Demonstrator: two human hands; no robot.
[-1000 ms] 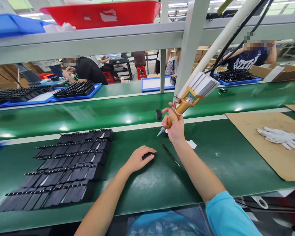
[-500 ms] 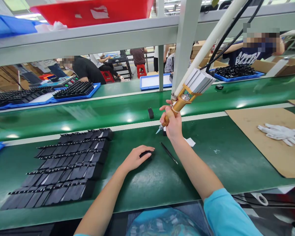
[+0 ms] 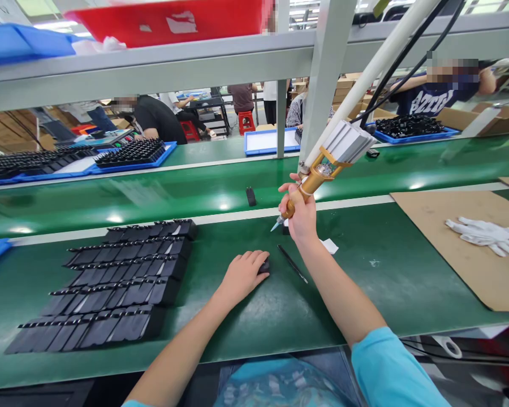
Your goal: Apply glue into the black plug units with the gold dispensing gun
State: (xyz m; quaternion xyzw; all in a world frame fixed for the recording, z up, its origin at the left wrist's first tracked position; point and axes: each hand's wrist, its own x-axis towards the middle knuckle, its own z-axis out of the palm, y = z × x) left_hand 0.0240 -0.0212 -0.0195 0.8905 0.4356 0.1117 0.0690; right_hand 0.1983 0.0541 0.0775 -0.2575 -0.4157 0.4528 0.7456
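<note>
My right hand (image 3: 302,215) is wrapped round a gold-coloured dispensing tool (image 3: 311,180), whose pale blue tip points down to the left above the green work surface. Lower and to the left, my left hand (image 3: 245,274) is closed over a small black part (image 3: 263,267), mostly hidden under the fingers. Between the hands a thin black pen-like tool (image 3: 292,264) lies on the surface. Rows of black parts (image 3: 110,288) stand at the left. A scrap of white paper (image 3: 330,246) is beside my right wrist.
A single black part (image 3: 250,196) sits on the green conveyor (image 3: 186,198) behind. Cardboard (image 3: 449,243) with white gloves (image 3: 487,233) lies at the right. A metal post (image 3: 328,73) and shelf rail (image 3: 152,70) cross above. Several people are beyond.
My left hand's fingers have closed further over the black part. The single part on the conveyor has shifted left. My right hand keeps its hold on the dispensing tool.
</note>
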